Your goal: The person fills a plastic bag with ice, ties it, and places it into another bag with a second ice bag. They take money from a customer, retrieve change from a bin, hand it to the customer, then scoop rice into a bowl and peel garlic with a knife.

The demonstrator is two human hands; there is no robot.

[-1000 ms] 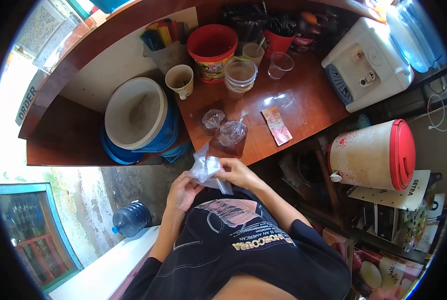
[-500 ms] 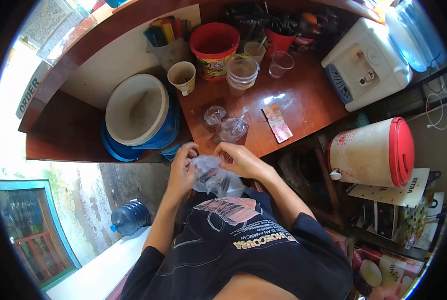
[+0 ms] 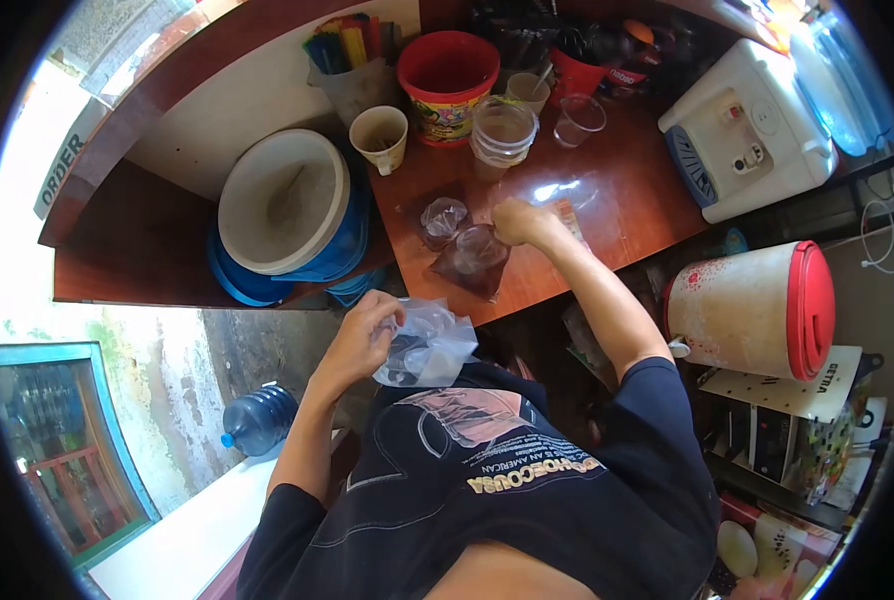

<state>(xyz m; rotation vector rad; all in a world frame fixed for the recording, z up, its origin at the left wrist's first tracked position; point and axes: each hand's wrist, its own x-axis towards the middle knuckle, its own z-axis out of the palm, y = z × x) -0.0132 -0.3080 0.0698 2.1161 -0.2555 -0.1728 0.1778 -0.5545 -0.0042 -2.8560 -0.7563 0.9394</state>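
A thin clear plastic bag (image 3: 434, 345) hangs, open and creased, from the closed fingers of my left hand (image 3: 367, 335), just in front of my shirt. On the table, my right hand (image 3: 520, 222) is closed round the gathered top of a clear bag of dark liquid (image 3: 475, 265). A second, smaller tied bag of dark liquid (image 3: 444, 220) stands against it on the left. Just beyond my right wrist lies a banknote (image 3: 573, 220), partly hidden by my arm.
Along the back of the wooden table (image 3: 627, 205) stand a mug (image 3: 379, 140), a red bucket (image 3: 449, 85), stacked plastic cups (image 3: 504, 133) and a single clear cup (image 3: 579, 122). A water dispenser (image 3: 747, 130) is at right, above a drink cooler (image 3: 737, 305). Blue tubs (image 3: 352, 235) stand left.
My right hand has left the plastic bag and reached forward to the bag of dark liquid. My left hand keeps the plastic bag, which now hangs wider.
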